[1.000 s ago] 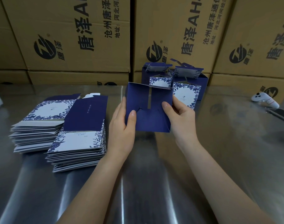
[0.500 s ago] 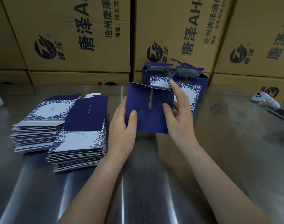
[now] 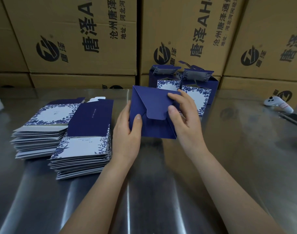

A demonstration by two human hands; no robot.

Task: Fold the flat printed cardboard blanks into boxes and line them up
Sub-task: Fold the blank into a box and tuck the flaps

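Brown cartons (image 3: 80,39) wall the steel table (image 3: 152,191). Both hands, left (image 3: 127,132) and right (image 3: 186,122), grip a navy box (image 3: 152,107) mid-table, partly hiding two finished boxes (image 3: 196,93); blank stacks (image 3: 63,132) lie left.

Counted in view:

- One navy blue cardboard box, part-folded (image 3: 152,112), gripped between my left hand (image 3: 127,132) and my right hand (image 3: 186,122).
- Two finished navy boxes with blue-and-white floral panels, the left one (image 3: 166,76) and the right one (image 3: 200,92), side by side behind it.
- Two stacks of flat printed blanks: the far stack (image 3: 41,130) and the near stack (image 3: 83,149); sheets per stack too many to count.
- One white handheld controller (image 3: 278,103).
- One dark flat phone-like slab (image 3: 294,119).
- One steel table (image 3: 161,191).
- Brown corrugated cartons (image 3: 80,36): at least six, some cut off by the edges.
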